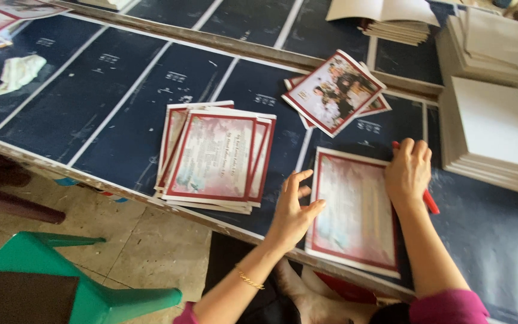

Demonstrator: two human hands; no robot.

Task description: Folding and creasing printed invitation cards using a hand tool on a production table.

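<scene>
Hands (295,210) (407,174) press red-bordered card (355,216); red tool (430,201), perhaps a pen, beneath.

A red-bordered printed card (355,213) lies on the dark table (121,114); left of it sits a fanned stack of cards (217,157), above it a tilted pile (334,91), right of it white boards (494,129)

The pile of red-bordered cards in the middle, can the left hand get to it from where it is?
Probably yes. The left hand rests at the edge of the card in front, and the pile lies just beside it on the table, with nothing between them.
</scene>
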